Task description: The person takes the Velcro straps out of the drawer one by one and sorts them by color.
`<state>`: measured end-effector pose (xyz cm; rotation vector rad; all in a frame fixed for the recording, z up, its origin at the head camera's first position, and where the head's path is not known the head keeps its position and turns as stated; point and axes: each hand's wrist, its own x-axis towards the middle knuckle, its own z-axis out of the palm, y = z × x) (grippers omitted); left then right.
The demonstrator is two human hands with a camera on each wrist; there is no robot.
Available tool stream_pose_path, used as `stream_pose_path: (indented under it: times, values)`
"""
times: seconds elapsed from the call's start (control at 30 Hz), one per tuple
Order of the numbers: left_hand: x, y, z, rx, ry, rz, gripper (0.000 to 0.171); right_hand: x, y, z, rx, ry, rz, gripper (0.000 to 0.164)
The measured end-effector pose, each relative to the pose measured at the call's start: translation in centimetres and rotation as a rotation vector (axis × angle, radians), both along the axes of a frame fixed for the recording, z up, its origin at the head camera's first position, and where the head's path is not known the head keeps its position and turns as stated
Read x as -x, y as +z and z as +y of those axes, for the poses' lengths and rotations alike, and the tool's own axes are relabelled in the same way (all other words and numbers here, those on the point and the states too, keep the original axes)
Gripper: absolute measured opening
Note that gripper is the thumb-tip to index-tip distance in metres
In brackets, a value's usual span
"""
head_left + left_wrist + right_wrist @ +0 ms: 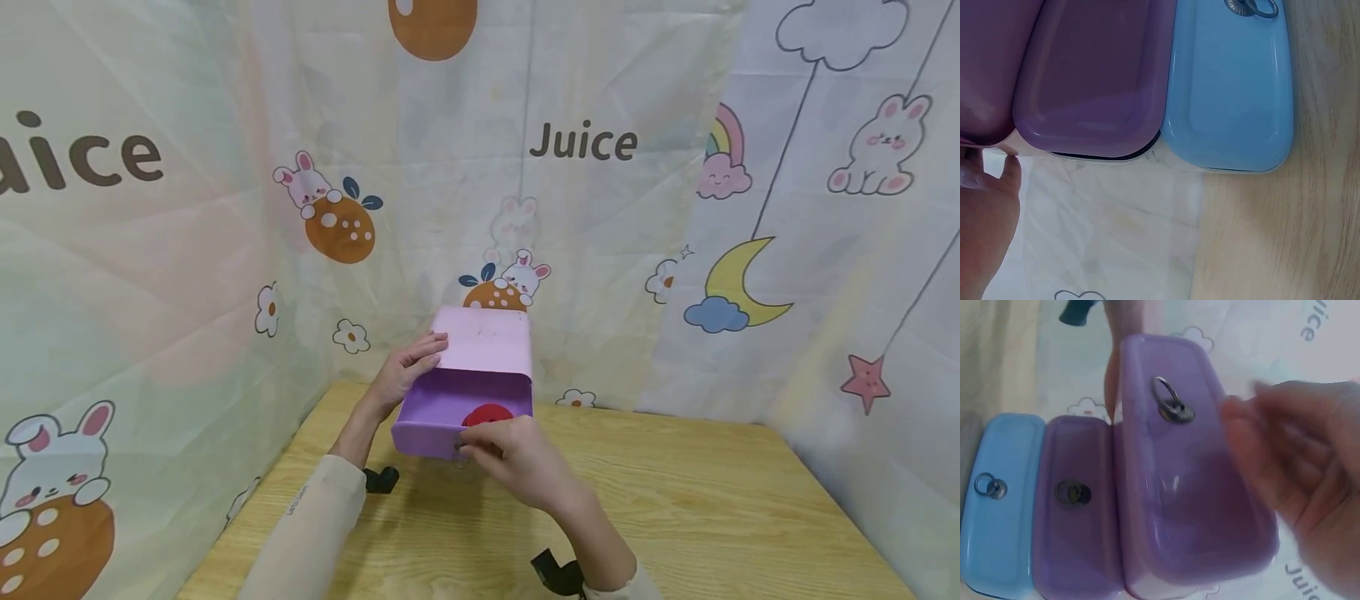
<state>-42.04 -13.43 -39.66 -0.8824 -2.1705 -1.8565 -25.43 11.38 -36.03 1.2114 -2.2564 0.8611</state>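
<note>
A small drawer cabinet with a pink top (483,342) stands on the table. Its top purple drawer (423,440) is pulled out, and a red round thing (489,413) shows inside, partly hidden. My left hand (397,372) rests against the cabinet's upper left side, fingers reaching onto the top. In the right wrist view, a metal ring pull (1172,403) hangs on the drawer front. Beside the drawer's upper edge is my right hand (1310,462), blurred, fingers loosely bent and apart from the ring. Whether its fingertips touch the edge I cannot tell.
Below the open drawer are another purple drawer (1075,506) and a light blue drawer (1004,506), both pushed in, each with a ring pull. Printed cloth walls (585,250) stand behind and beside the wooden table (675,500). Black wrist mounts (382,480) show near both forearms.
</note>
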Motion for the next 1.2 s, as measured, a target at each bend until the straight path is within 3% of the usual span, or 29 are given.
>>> stream_pose_path:
  times: [0.17,0.3,0.67,0.97,1.2]
  values:
    - [0.0,-0.2,0.0,0.004,-0.004,-0.001,0.041,1.1,0.1,1.0,0.217,0.088,0.125,0.015]
    - [-0.1,-0.2,0.0,0.009,0.008,-0.012,0.041,1.8,0.1,1.9,0.268,0.026,0.132,0.017]
    - [-0.2,-0.5,-0.2,-0.013,0.003,-0.012,0.041,2.5,-0.8,2.2,0.133,-0.253,0.107,0.011]
    - [-0.1,-0.4,-0.1,-0.018,-0.003,-0.001,0.040,2.9,-1.1,2.4,0.002,-0.291,-0.106,0.025]
    - [0.1,-0.2,0.0,-0.020,-0.006,0.001,0.039,3.2,-0.8,2.8,-0.034,-0.267,-0.130,0.030]
